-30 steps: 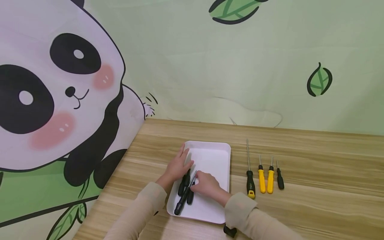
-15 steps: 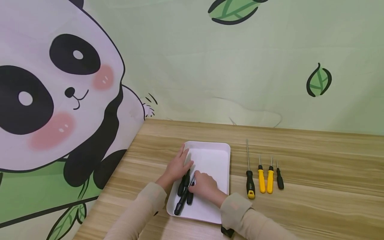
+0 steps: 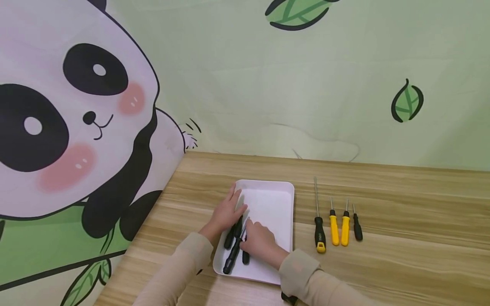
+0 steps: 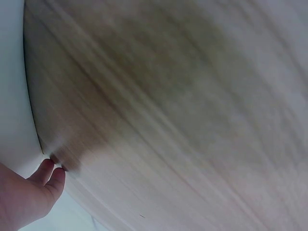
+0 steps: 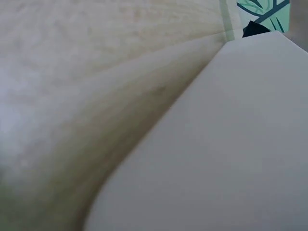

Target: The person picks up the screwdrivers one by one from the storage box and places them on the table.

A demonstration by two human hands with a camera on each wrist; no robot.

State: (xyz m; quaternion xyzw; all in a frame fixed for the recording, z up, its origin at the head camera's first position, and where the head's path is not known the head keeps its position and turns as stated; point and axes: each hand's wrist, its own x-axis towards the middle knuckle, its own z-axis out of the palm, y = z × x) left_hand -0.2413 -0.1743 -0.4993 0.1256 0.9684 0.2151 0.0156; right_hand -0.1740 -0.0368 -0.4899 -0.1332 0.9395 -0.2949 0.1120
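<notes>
In the head view, my left hand [image 3: 226, 212] lies over the left rim of a white tray [image 3: 285, 189], fingers extended and spread. Two of its fingertips [image 4: 58, 177] touch the wood beside the tray in the left wrist view. My right hand [image 3: 262, 241] is inside the tray with bent fingers, pinching a small black screwdriver [image 3: 246, 257] whose upper part they cover. Left of it lies a longer black screwdriver [image 3: 231, 259], its metal shaft slanting up toward the fingers. Further black handles [image 3: 229, 239] sit beneath the left hand, partly hidden.
Right of the tray, a long black-and-yellow screwdriver [image 3: 320, 233], two yellow-handled screwdrivers [image 3: 334, 231] and a small black screwdriver [image 3: 357, 229] stand in a row on the wooden table [image 3: 405, 212]. A panda backdrop [image 3: 99, 127] borders the table behind and at left.
My right hand has shifted slightly down and left; the small black screwdriver by it has moved a little right, away from the longer one. The left hand stays put.
</notes>
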